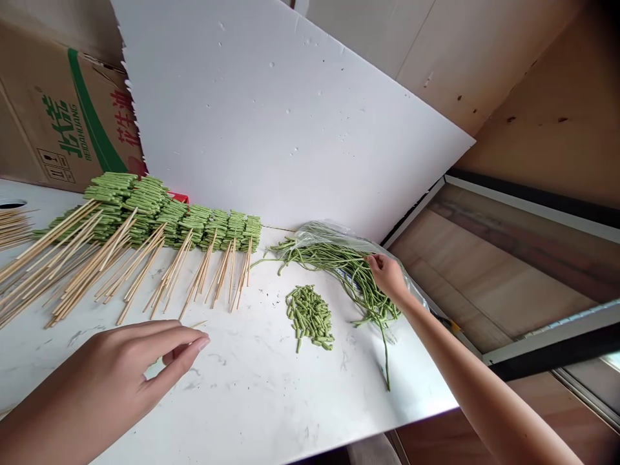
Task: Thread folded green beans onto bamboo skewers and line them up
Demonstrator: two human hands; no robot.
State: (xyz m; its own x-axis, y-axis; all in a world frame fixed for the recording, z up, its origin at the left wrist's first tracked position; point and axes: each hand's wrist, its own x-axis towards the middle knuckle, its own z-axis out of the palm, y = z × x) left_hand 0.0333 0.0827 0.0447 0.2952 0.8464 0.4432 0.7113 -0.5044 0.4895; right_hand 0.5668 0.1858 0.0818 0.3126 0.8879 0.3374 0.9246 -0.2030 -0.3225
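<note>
My right hand (387, 276) reaches far right and pinches a strand in the heap of long green beans (339, 265) lying on a clear plastic bag (324, 231). My left hand (130, 368) hovers low over the white table (252, 394) near the front, fingers loosely curled; a thin bamboo stick tip (198, 324) shows just above its fingertips, and whether it is held I cannot tell. A small pile of cut bean pieces (310, 316) lies between the two hands.
Rows of finished bean skewers (145, 219) fan out across the back left, sticks pointing toward me. Loose bamboo sticks (12, 226) lie at the far left. A white foam board (271, 110) and a cardboard box (53, 123) stand behind. The table's right edge drops off.
</note>
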